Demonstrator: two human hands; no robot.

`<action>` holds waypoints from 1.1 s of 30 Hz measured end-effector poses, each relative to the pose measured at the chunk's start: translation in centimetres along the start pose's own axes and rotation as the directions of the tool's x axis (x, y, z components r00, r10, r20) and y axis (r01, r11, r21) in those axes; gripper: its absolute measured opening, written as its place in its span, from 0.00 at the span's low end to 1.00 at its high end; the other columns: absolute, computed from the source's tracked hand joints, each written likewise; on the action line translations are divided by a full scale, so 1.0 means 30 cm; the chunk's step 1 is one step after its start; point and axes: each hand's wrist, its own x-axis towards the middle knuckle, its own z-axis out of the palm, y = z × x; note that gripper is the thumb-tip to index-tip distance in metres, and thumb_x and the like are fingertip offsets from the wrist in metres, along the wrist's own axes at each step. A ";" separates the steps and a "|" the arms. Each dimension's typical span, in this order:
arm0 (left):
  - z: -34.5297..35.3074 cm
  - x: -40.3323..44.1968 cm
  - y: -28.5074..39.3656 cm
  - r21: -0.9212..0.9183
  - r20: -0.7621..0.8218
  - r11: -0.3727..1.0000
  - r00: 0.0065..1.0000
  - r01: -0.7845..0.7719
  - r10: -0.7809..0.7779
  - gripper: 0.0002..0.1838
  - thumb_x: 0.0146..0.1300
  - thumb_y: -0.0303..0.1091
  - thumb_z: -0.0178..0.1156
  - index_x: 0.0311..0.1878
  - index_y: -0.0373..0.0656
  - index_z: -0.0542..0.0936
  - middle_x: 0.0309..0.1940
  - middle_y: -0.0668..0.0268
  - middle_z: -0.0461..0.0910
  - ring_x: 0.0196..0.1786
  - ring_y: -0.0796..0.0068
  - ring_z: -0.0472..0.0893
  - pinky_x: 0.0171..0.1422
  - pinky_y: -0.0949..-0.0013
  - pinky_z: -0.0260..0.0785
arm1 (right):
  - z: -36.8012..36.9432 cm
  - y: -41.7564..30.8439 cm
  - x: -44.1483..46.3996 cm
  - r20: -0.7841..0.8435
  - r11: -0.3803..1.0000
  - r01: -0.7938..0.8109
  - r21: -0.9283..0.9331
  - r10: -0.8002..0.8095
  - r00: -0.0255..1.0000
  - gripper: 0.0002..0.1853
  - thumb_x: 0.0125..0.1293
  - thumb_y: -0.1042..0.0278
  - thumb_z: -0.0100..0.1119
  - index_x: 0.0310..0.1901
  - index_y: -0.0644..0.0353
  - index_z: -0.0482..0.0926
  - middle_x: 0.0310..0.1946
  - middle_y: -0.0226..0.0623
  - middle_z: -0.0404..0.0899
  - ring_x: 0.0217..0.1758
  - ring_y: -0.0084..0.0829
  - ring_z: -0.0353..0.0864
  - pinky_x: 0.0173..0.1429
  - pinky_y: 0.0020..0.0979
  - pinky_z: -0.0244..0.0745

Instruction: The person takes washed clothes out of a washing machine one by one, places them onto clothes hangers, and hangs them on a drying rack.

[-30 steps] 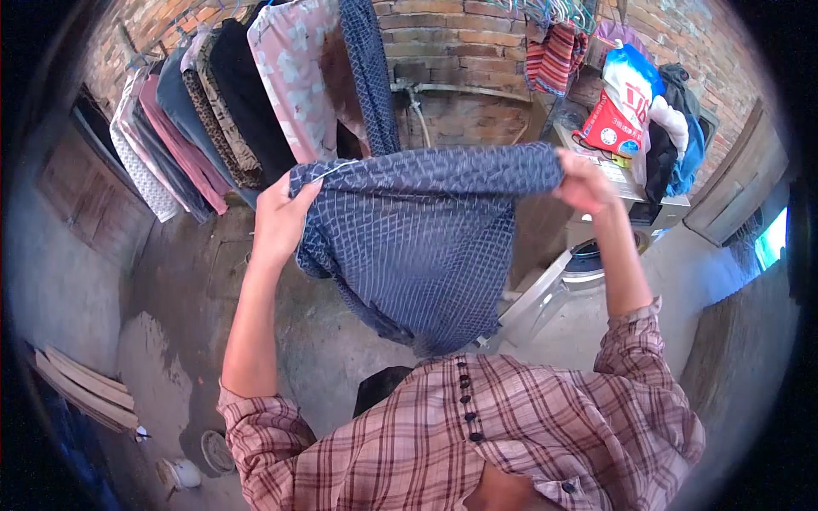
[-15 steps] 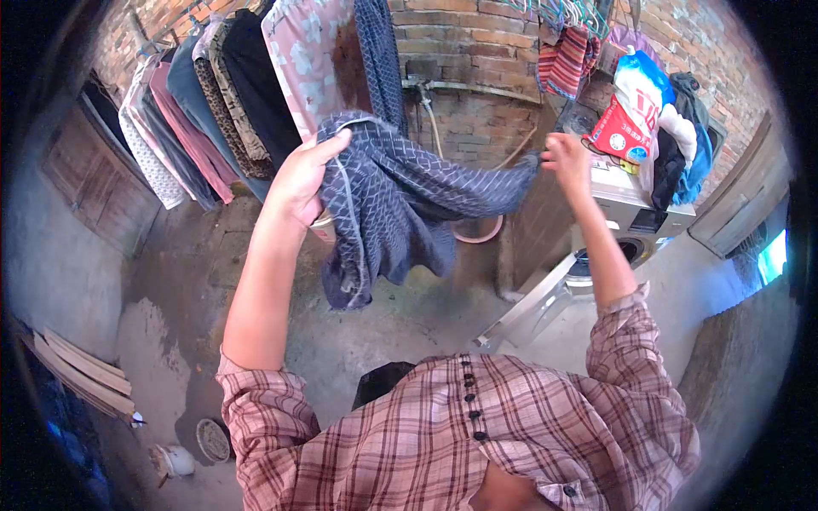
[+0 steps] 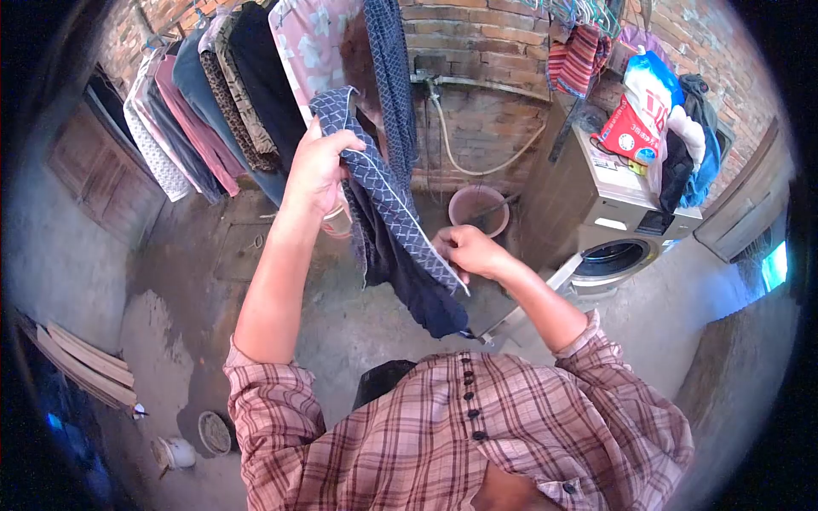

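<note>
A dark blue garment with a white grid pattern (image 3: pixel 392 217) hangs in front of me, bunched lengthwise, with a pale edge running down it. Its upper end is gripped in my left hand (image 3: pixel 319 166), thumb on top. Lower down on the right, my right hand (image 3: pixel 469 253) has curled fingers against the garment's pale edge. The garment's dark bottom end hangs below and left of my right hand.
Several clothes (image 3: pixel 230 94) hang along the brick wall at the upper left. On the right is a front-loading washing machine (image 3: pixel 609 209) with its door open, bearing a detergent bag (image 3: pixel 639 111) and clothes. A pink basin (image 3: pixel 479 209) sits by the wall.
The garment was stretched wide between both hands, then its right end came loose from my right hand. My right hand has since moved down and left onto the garment's lower edge.
</note>
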 end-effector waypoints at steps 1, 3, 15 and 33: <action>0.006 -0.011 -0.002 -0.010 -0.010 1.000 1.000 0.009 -0.009 0.22 0.50 0.18 0.54 0.51 0.41 0.71 0.34 0.67 0.76 0.36 0.71 0.78 0.41 0.67 0.74 | -0.008 -0.004 -0.002 0.058 0.999 -0.023 0.034 0.021 0.998 0.10 0.65 0.68 0.55 0.41 0.63 0.81 0.25 0.34 0.80 0.18 0.23 0.76 0.20 0.25 0.68; 0.029 -0.033 -0.009 -0.040 0.002 0.999 1.000 0.027 -0.027 0.22 0.50 0.17 0.54 0.51 0.40 0.72 0.36 0.66 0.77 0.39 0.70 0.78 0.45 0.66 0.73 | -0.014 0.001 -0.008 0.171 0.998 -0.022 0.053 0.013 0.985 0.11 0.64 0.67 0.56 0.43 0.63 0.81 0.27 0.34 0.81 0.24 0.26 0.79 0.28 0.29 0.74; 0.120 -0.007 -0.045 -0.029 0.049 1.000 0.999 -0.005 0.006 0.21 0.49 0.22 0.59 0.48 0.45 0.70 0.28 0.70 0.73 0.26 0.77 0.77 0.25 0.70 0.71 | 0.004 0.061 -0.021 0.054 0.984 0.136 -0.116 -0.131 0.990 0.18 0.67 0.57 0.56 0.33 0.68 0.80 0.30 0.39 0.83 0.31 0.25 0.81 0.38 0.33 0.74; 0.230 -0.020 -0.110 0.072 -0.047 0.993 0.994 -0.094 0.097 0.16 0.50 0.23 0.60 0.44 0.43 0.73 0.25 0.71 0.74 0.23 0.79 0.76 0.21 0.74 0.65 | 0.071 0.221 -0.034 -0.424 0.971 0.144 -0.191 -0.214 0.880 0.17 0.69 0.61 0.53 0.32 0.68 0.81 0.25 0.35 0.82 0.29 0.25 0.79 0.39 0.30 0.72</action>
